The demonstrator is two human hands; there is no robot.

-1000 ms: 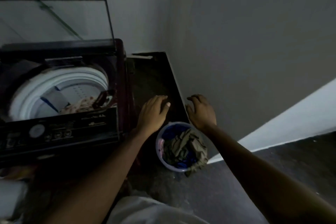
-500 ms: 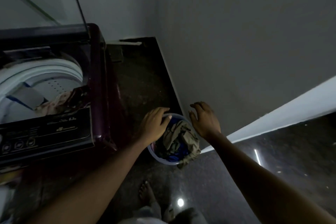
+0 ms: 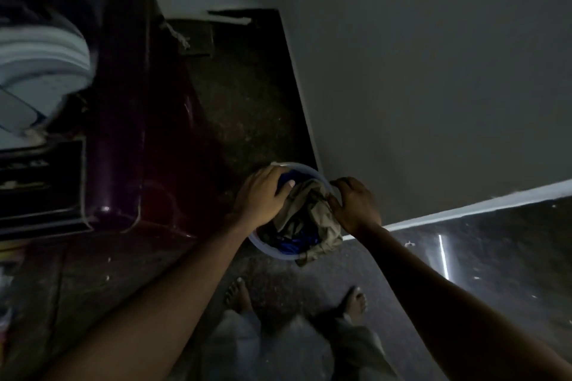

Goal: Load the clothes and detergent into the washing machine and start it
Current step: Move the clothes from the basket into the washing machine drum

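A small pale plastic bucket (image 3: 272, 250) stands on the dark floor by the wall, filled with khaki and blue clothes (image 3: 309, 219). My left hand (image 3: 263, 195) lies over the bucket's left rim, fingers curled onto the clothes. My right hand (image 3: 356, 204) is on the right rim, fingers pinching the khaki cloth there. The maroon top-load washing machine (image 3: 123, 133) stands to the left with its lid up and its white drum (image 3: 40, 71) showing, blurred.
A grey wall (image 3: 433, 71) with a white skirting rises just right of the bucket. My bare feet (image 3: 238, 291) stand on the dark floor below it. A narrow dark gap runs between machine and wall.
Both hands have dropped from above the bucket down onto its rim and the clothes. The view has tilted down and right, sliding the machine leftwards.
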